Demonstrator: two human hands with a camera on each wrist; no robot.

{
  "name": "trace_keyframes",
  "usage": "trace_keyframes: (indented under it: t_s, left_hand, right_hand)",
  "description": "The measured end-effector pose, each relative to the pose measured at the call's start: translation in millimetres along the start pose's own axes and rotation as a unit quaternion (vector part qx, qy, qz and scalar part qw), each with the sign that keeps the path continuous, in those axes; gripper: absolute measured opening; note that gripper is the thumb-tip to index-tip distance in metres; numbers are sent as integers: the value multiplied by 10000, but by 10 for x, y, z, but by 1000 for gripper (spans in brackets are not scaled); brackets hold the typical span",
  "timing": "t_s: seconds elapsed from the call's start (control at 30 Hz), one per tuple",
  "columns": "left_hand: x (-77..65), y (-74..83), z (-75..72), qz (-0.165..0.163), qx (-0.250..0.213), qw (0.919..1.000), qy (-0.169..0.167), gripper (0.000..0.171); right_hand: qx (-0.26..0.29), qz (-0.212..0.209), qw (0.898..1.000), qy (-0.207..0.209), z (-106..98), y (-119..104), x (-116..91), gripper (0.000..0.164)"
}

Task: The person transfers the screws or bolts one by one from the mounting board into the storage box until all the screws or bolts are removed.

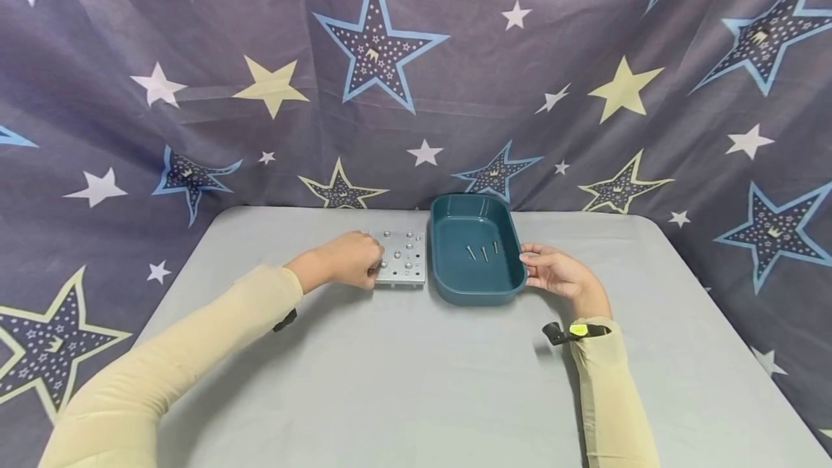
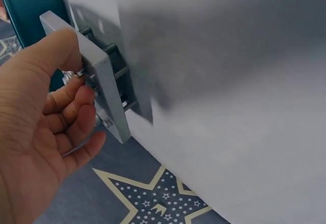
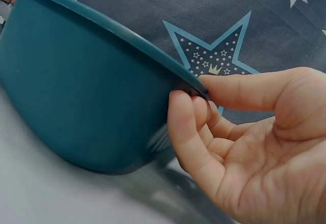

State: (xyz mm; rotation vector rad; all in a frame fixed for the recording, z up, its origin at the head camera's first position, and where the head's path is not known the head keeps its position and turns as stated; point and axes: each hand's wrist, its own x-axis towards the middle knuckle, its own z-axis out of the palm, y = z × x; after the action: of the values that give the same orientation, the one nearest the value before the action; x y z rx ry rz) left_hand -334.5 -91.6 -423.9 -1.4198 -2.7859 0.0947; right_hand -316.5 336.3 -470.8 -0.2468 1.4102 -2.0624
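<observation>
Left hand pinches a bolt at the metal plate, mid-frame; right hand pinches the teal tray, right of centre. Skewed turning could jam the bolt; tipping could spill the screws.

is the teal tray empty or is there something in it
Not empty: the head view shows three screws lying on the floor of the teal tray, with most of that floor bare around them.
</observation>
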Motion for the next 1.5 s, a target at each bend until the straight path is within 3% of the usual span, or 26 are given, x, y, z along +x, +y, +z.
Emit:
trace_keyframes:
  t_s: [0.37, 0.5, 0.73, 1.0, 1.5]
  left_hand:
    - [65, -11, 26, -35, 201, 9998, -77, 35]
    - [72, -2, 8, -15, 5, 10000, -75, 31]
    - [41, 10, -3, -250, -597, 9979, -32, 18]
    - [-7, -5, 13, -110, -1011, 9947, 147, 19]
    - [-37, 19, -30, -131, -984, 9950, 86, 17]
  right_hand:
    - [-95, 47, 9998, 142, 6, -3, -3, 19]
    - [-96, 60, 9997, 197, 2, -5, -8, 20]
    - [-31, 56, 9999, 127, 12, -10, -17, 20]
    - [11, 29, 10000, 32, 3, 0, -11, 20]
    - [-68, 15, 10000, 13, -7, 5, -5, 22]
